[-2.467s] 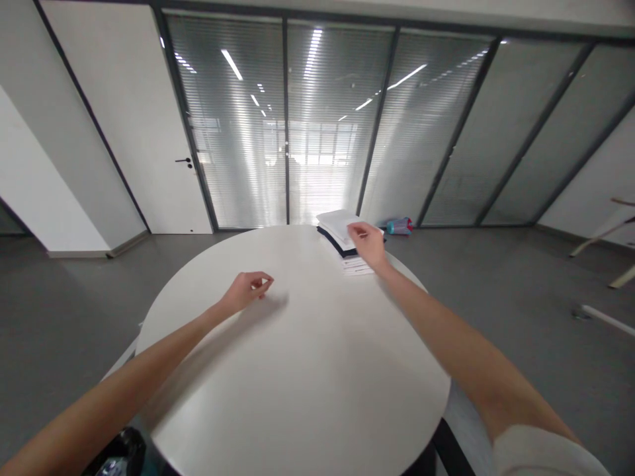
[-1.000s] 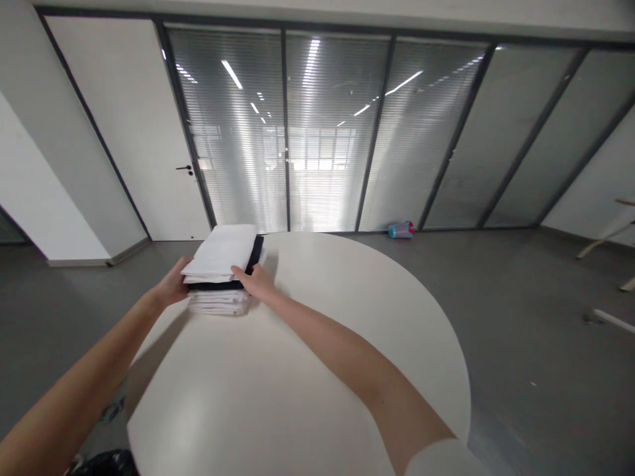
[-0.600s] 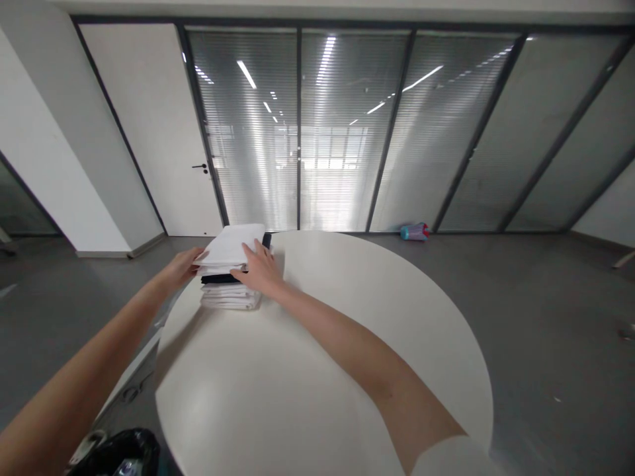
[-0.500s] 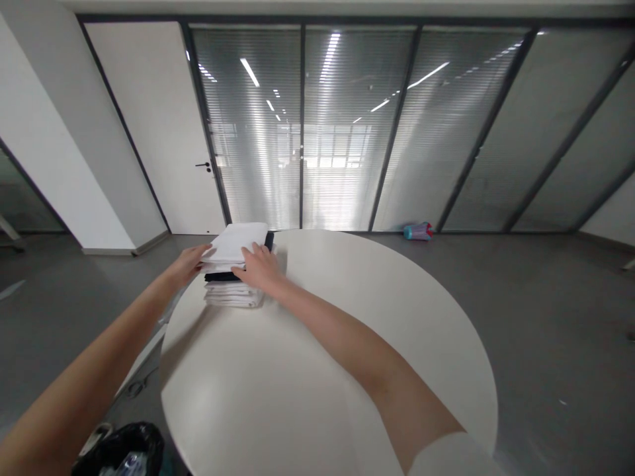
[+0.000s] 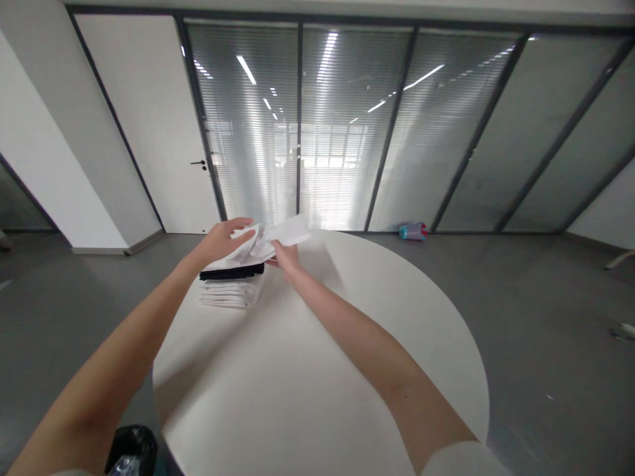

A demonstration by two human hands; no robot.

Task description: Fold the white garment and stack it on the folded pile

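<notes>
A stack of folded white cloths (image 5: 228, 292) stands at the far left of a round white table (image 5: 317, 370), with a black folded cloth (image 5: 233, 272) between its white layers. My right hand (image 5: 286, 256) grips a folded white cloth (image 5: 290, 231), lifted and tilted at the right side of the stack, thumb on top. Over the top of the stack is my left hand (image 5: 223, 241), its fingers apart, close to the upper white layer. Whether its fingertips touch that layer is hard to see.
A bin with a black liner (image 5: 131, 443) stands on the floor at the lower left. Beyond the table are a white door (image 5: 149, 119) and glass panels with blinds (image 5: 342, 132). A blue and pink package (image 5: 413, 231) lies on the floor by the glass.
My right hand has moved right and lifted the white cloth off the top of the stack. My left hand has come from the stack's left side to above it. The view has shifted slightly.
</notes>
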